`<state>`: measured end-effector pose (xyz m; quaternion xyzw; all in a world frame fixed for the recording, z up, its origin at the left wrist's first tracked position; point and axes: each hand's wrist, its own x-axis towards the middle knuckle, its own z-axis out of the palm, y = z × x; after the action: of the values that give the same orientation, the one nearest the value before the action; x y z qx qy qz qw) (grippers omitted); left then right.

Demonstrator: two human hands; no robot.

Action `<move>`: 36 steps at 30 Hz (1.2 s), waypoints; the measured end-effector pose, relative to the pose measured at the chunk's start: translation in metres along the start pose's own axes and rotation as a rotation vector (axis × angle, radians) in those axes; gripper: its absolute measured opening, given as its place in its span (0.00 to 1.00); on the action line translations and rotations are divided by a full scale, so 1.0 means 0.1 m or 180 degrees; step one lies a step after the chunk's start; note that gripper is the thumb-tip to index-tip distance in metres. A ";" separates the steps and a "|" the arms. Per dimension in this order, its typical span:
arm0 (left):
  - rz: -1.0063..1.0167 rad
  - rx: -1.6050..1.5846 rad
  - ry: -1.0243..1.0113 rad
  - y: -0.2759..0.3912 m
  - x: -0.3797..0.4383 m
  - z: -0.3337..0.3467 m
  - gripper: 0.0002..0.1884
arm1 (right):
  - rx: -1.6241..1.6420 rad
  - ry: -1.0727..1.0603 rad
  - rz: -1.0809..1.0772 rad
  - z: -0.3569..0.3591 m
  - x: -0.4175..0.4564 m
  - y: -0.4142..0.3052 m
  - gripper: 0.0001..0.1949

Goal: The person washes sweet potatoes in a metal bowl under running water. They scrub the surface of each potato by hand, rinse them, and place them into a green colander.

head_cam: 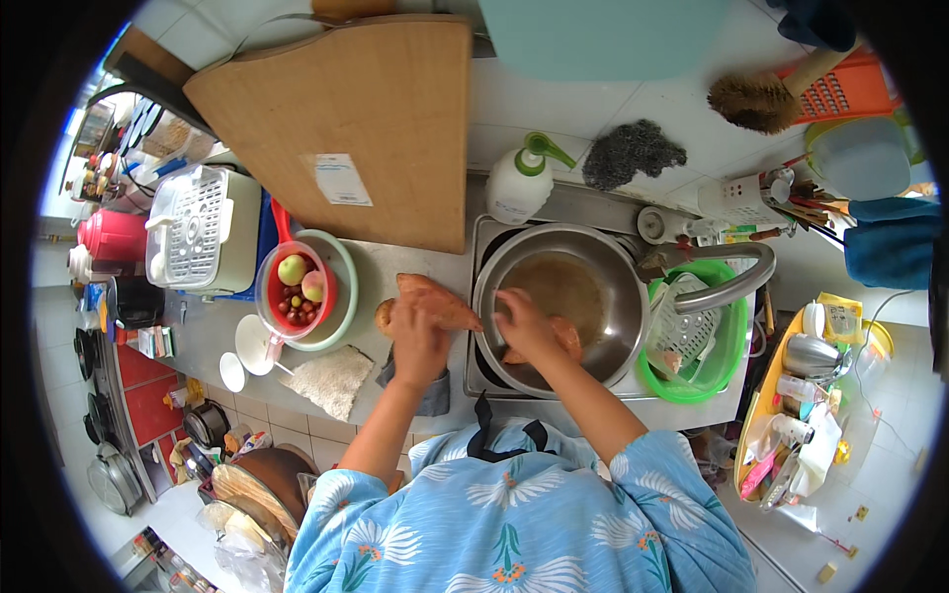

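Note:
Left of the sink, a reddish sweet potato (445, 302) lies on the metal counter (378, 259). My left hand (419, 333) is at its near side, blurred; whether it grips the sweet potato cannot be told. Part of another brownish tuber (383, 317) shows beside that hand. My right hand (525, 322) is over the left part of a stainless steel basin (485, 259) set in the sink, fingers apart and apparently holding nothing. Brownish water (567, 285) stands in the basin, with an orange-red sweet potato (567, 337) lying partly behind my right wrist.
A curved faucet (730, 285) reaches over a green basket (734, 348) at the right. Behind the sink stands a pump bottle (519, 189); a wooden board (385, 111) leans at the left. A fruit colander (330, 285), white bowls (256, 345) and a cloth (334, 382) occupy the left counter.

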<state>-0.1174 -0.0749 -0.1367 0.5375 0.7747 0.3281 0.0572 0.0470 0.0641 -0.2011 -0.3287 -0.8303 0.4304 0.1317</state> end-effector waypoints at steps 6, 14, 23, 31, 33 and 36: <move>0.0777 -0.0029 -0.1355 0.70 -0.15 1.13 0.22 | -0.1741 -0.0305 0.1901 -0.38 -0.88 0.77 0.27; -0.0264 0.0185 -0.3475 0.27 -0.40 2.28 0.20 | 0.1839 0.0127 0.2999 -0.51 -1.15 1.06 0.37; -0.3720 -0.6004 -0.2537 0.71 -0.03 1.59 0.33 | 0.1222 0.0263 0.1687 -0.67 -1.10 0.46 0.33; -0.3911 -0.5142 -0.2281 0.60 -0.01 1.18 0.31 | 0.0012 0.0572 0.1582 -0.77 -1.40 0.93 0.23; -0.3981 -0.4652 -0.2201 0.54 -0.10 1.06 0.31 | 0.0445 0.1181 0.2417 -0.97 -1.57 0.86 0.19; -0.4018 -0.4438 -0.2038 0.62 -0.18 0.79 0.31 | 0.0254 0.1977 0.2716 -1.01 -1.89 1.15 0.16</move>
<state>-0.0259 -0.0425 -0.1679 -0.0640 0.5006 0.4590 0.7311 0.2890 0.0508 -0.2214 -0.7442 -0.5274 0.3594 0.1970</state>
